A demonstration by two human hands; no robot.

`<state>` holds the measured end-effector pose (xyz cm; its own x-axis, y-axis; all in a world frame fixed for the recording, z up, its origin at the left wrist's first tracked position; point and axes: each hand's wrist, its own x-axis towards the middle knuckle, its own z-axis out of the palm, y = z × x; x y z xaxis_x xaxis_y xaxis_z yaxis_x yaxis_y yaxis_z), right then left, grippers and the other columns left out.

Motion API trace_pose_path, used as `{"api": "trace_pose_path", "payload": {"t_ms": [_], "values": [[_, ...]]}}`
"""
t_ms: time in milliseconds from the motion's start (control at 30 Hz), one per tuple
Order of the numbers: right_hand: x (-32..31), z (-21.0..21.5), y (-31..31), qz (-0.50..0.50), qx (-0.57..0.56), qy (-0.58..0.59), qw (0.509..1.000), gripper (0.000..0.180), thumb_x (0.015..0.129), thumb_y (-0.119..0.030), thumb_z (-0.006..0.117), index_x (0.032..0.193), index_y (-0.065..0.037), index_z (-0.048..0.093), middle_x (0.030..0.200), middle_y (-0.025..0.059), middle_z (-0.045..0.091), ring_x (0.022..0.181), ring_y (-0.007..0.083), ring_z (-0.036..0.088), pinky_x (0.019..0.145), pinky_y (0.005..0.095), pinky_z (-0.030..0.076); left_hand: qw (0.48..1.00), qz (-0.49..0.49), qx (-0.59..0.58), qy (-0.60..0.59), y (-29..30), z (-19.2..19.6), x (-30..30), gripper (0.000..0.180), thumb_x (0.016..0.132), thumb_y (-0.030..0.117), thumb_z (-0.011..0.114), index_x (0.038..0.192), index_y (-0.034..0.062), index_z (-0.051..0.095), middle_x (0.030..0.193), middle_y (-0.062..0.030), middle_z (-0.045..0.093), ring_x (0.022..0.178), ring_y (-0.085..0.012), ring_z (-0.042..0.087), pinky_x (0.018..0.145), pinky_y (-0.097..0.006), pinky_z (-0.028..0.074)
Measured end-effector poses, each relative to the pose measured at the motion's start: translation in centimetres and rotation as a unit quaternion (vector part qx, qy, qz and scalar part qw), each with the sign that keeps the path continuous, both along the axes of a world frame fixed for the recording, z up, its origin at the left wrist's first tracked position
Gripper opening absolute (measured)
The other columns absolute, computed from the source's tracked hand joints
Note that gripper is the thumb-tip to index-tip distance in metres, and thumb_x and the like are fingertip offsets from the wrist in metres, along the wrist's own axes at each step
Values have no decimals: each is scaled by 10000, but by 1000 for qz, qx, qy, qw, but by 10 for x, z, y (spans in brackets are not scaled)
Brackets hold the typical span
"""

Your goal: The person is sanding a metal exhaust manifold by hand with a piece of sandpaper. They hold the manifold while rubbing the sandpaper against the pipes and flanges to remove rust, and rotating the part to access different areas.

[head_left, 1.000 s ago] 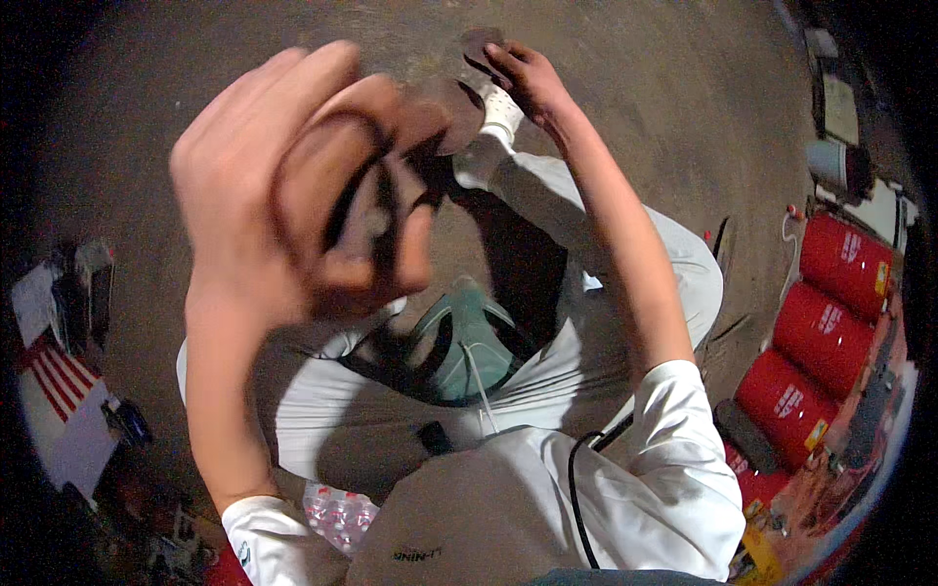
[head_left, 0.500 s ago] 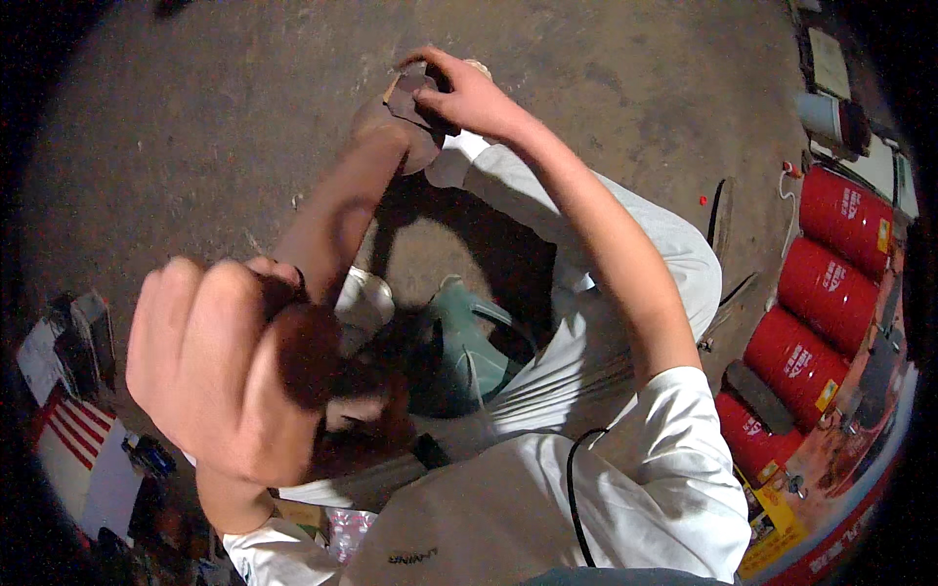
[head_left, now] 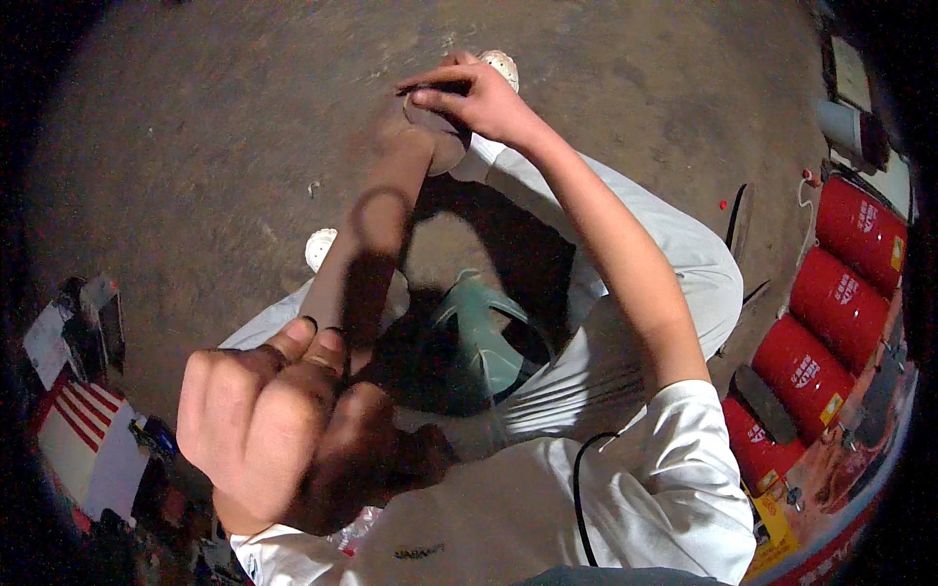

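— Where is our strip (head_left: 376, 234)?

— It is long and brown. It runs from our left hand (head_left: 278, 430), close by us, up and away to our right hand (head_left: 469, 98), above the green tub (head_left: 489, 342).

— And our fingers?

— Our right fingers pinch the far end. Our left fingers curl shut on the near end, so we think; that grip is partly hidden.

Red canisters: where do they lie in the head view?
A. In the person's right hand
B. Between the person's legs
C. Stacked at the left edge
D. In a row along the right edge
D: the red canisters lie side by side down the right rim of the view, beyond the right arm, and neither hand touches them.
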<state>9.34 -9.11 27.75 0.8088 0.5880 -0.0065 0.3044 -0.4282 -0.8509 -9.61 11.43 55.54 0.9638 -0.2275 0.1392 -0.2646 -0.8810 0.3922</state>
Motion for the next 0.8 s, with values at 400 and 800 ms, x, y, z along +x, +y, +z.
{"api": "trace_pose_path", "payload": {"t_ms": [400, 800], "values": [[4, -2, 7, 10, 104, 195, 975, 257, 985, -197, 704, 1145, -4, 760, 1181, 64, 759, 1025, 159, 678, 951, 323, 530, 998, -29, 35, -41, 10, -19, 4, 315, 595, 223, 773, 864, 108, 654, 867, -93, 647, 658, -243, 546, 512, -358, 374], [36, 14, -24, -241, 164, 240, 926, 375, 1000, -259, 699, 1269, -15, 609, 1160, 101, 692, 1008, 127, 635, 838, 288, 532, 984, -118, 15, -136, 10, -36, 33, 325, 516, 219, 658, 808, 76, 650, 814, -122, 626, 616, -233, 522, 499, -342, 319]]}}
